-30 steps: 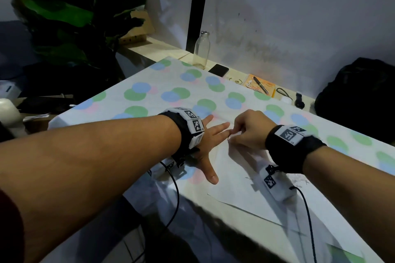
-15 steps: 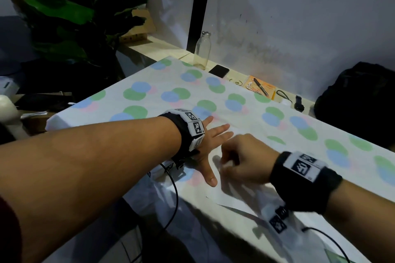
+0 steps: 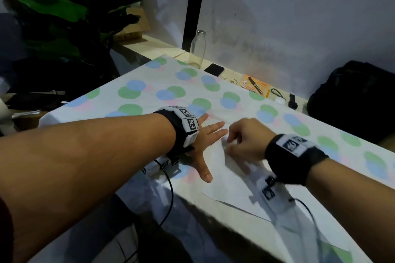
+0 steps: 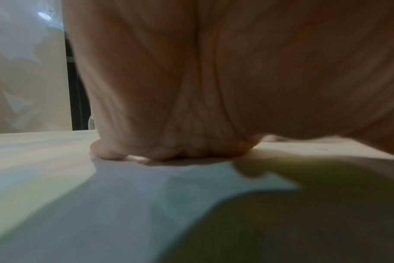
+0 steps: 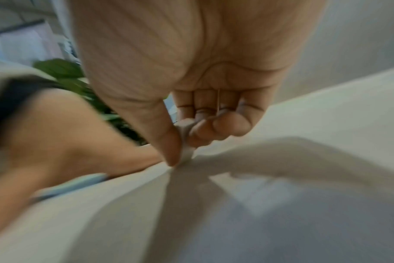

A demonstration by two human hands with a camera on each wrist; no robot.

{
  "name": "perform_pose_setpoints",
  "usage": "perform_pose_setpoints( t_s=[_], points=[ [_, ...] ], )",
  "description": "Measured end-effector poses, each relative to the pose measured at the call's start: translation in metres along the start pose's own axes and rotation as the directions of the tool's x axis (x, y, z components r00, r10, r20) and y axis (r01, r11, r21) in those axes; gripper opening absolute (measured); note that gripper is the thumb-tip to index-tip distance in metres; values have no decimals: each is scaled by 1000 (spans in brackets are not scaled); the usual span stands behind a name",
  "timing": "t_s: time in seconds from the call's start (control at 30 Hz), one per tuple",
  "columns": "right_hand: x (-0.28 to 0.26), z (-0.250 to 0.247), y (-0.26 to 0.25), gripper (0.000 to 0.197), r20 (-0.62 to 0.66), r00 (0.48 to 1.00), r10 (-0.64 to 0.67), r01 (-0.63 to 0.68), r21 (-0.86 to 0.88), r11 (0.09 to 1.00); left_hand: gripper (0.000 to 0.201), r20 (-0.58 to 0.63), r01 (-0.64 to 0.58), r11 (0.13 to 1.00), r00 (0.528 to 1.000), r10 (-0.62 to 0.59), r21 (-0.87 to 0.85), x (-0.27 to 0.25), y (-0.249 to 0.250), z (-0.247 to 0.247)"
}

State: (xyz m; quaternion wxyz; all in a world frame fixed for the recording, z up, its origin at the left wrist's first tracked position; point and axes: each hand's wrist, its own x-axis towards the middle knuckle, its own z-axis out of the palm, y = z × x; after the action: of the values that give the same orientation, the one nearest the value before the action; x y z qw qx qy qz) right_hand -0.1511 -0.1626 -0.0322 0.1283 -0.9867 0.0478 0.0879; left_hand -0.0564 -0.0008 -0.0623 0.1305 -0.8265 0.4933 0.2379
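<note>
Pinching its 12 o'clock corner, the right hand [image 3: 245,141] holds the probably limp, crease-prone paper sheet [image 3: 230,186]; left hand [image 3: 205,143] flat at 9 o'clock.

black wristbands [image 3: 299,163], white marker tags [image 3: 192,124]

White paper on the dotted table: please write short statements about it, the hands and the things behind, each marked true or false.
1. The right hand pinches the white paper between thumb and fingers. True.
2. The left hand is curled into a fist. False: it lies flat, fingers spread.
3. The glass bottle lies on its side. False: it stands upright.
4. A pen lies on the orange packet. True.
</note>
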Motion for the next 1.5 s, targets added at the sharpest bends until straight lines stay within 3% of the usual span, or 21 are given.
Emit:
perform_pose_setpoints(
  t_s=[0.1, 0.27, 0.47, 0.67, 0.83, 0.93, 1.1, 1.23, 1.37, 1.5],
  points=[
    [9, 3, 9, 14, -109, 992, 68, -64, 46, 997, 144, 10, 0, 1000, 1000, 0, -10, 1, -1, 0],
    [-27, 15, -7, 22, 98, 993, -64, 60, 48, 997, 144, 31, 7, 1000, 999, -7, 11, 0, 1, -3],
    [5, 2, 11, 14, -65, 996, 54, -52, 43, 998, 146, 32, 6, 1000, 999, -7, 6, 4, -4, 1],
    [-44, 13, -6, 16, 90, 989, -114, 111, 35, 993, 146, 44, 4, 1000, 999, -5, 7, 5, -3, 0],
    [-39, 6, 25, 12, -171, 983, 63, -23, 226, 974, 148, 55, -9, 1000, 998, 8, 9, 7, -7, 1],
    [-47, 10, 24, 12, -195, 980, 36, -11, 129, 992, 149, 43, -22, 1000, 999, 22, -4, 7, -8, 2],
    [-52, 19, 2, 28, -87, 996, -11, 17, 58, 998, 150, 56, -19, 1000, 998, 18, 11, 9, -9, 3],
    [-67, 7, 16, 27, -141, 987, 75, -96, -146, 985, 150, 61, -33, 999, 998, 33, 5, 7, -10, 0],
    [-82, -5, 51, 14, -183, 970, 160, -187, -139, 972, 142, 69, -44, 999, 997, 45, -21, -4, -4, -11],
    [-65, -5, 58, 15, -133, 990, 42, -56, -101, 993, 130, 101, -36, 997, 994, 30, 65, -15, 6, -20]
  ],
)
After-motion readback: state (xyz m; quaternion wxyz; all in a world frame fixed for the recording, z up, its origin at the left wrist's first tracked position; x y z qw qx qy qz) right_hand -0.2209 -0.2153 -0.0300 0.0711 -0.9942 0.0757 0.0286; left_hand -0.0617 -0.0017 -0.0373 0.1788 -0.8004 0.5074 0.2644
